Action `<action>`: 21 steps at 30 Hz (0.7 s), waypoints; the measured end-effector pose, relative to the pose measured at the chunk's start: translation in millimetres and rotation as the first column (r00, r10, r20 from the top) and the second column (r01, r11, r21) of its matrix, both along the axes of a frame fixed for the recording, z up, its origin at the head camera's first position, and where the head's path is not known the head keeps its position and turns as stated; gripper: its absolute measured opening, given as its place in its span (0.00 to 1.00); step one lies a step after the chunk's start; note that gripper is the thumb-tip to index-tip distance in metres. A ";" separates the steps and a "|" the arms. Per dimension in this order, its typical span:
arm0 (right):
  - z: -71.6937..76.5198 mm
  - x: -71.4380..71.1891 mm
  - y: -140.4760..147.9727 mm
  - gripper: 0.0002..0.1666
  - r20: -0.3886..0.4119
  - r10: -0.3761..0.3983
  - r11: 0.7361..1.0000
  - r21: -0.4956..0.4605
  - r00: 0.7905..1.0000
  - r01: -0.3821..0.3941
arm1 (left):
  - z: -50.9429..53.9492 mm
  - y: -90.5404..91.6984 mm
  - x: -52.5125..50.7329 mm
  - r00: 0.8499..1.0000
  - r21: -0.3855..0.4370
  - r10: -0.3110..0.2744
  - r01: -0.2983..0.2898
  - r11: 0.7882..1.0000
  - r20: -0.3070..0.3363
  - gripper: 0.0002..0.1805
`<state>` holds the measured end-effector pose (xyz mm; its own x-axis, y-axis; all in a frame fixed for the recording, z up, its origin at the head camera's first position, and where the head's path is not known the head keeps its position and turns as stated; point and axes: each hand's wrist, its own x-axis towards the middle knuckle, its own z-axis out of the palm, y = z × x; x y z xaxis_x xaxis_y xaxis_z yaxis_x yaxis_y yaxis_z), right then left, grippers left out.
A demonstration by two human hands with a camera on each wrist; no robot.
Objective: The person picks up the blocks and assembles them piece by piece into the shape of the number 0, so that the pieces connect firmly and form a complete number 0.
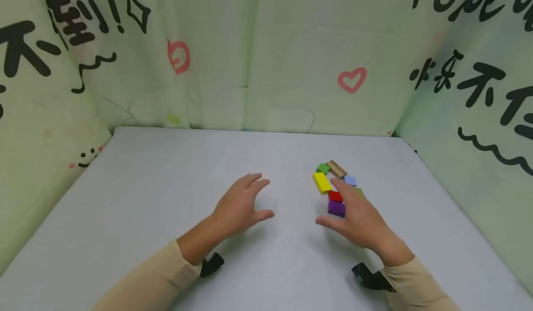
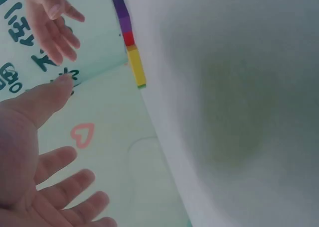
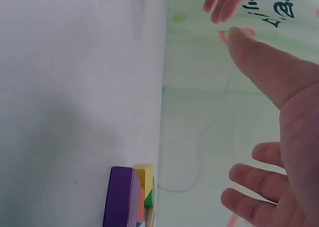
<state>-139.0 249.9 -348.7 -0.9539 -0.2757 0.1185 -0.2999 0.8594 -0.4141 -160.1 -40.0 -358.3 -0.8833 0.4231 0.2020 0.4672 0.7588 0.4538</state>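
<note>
Several coloured blocks lie in a loose ring on the table's right half: a yellow block (image 1: 322,183), a small green block (image 1: 322,168), a wooden brown block (image 1: 336,169), a blue block (image 1: 350,180), a red block (image 1: 335,196) and a purple block (image 1: 336,208). My right hand (image 1: 360,216) hovers above the near right side of this group, fingers spread and holding nothing; it partly hides a light green block (image 1: 360,192). My left hand (image 1: 237,204) is held over the table left of the blocks, its fingers apart and nothing in them. In the right wrist view the purple block (image 3: 121,197) stands nearest.
A white table (image 1: 166,177) spreads beneath both hands. Pale green curtains (image 1: 291,61) with black writing and pink hearts hang behind it and along both sides. A black wrist strap (image 1: 211,264) shows at the left sleeve and another black strap (image 1: 370,277) at the right.
</note>
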 end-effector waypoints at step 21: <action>-8.0 5.2 34.7 0.49 0.056 -0.106 0.994 0.026 0.993 0.105 | -3.2 63.3 -20.3 0.981 -0.020 -0.115 0.120 0.993 0.155 0.28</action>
